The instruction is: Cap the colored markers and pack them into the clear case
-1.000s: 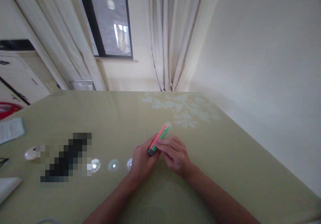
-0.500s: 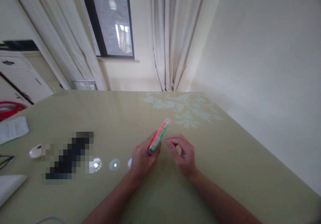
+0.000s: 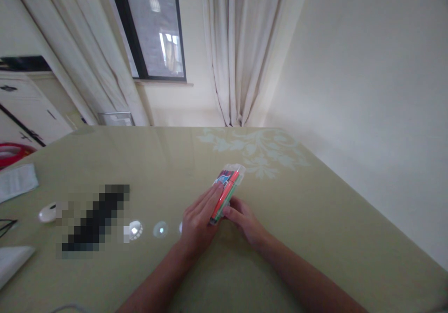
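A clear plastic pack of markers (image 3: 228,185), showing red and green pens and a blue-red label, is held just above the olive-green table (image 3: 315,219) near its middle. My left hand (image 3: 199,224) lies along the pack's left side with fingers stretched out against it. The right hand (image 3: 245,222) grips the near end of the pack from below and the right. Both hands hold the pack between them.
To the left lie a white mouse (image 3: 47,212), a blurred dark object (image 3: 94,222), a folded white cloth (image 3: 17,182) and a white sheet corner (image 3: 12,264). Lamp reflections dot the tabletop. Curtains, a window and a white wall stand behind.
The pack has turned from edge-on to show its flat labelled face. My right hand, off the pack half a second ago, has come back and gripped its near end.
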{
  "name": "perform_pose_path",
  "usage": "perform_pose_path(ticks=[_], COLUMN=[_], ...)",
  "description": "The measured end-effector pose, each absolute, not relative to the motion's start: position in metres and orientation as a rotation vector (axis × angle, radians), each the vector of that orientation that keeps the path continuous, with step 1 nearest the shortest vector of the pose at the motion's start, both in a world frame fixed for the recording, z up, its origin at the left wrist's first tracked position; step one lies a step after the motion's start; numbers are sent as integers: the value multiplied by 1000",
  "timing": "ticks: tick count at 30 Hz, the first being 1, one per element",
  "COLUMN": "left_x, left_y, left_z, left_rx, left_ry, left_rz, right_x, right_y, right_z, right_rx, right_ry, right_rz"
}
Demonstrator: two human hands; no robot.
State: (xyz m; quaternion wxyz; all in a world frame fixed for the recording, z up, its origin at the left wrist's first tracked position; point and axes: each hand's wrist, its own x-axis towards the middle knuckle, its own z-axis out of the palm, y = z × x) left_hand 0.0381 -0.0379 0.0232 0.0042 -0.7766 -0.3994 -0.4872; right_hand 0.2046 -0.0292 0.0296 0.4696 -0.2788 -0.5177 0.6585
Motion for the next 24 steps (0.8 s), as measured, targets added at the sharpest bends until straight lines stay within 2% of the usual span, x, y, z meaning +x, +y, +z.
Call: perform_pose_path(ticks=[24], left_x=[45], left_y=[-41], left_z=[30], left_rx=[-2350], left_ry=[-1158], left_rz=[-1551], right_x=[193], right_y=[-36], right_z=[27], right_rx=[-622], right_ry=[-955], right_rz=[1671])
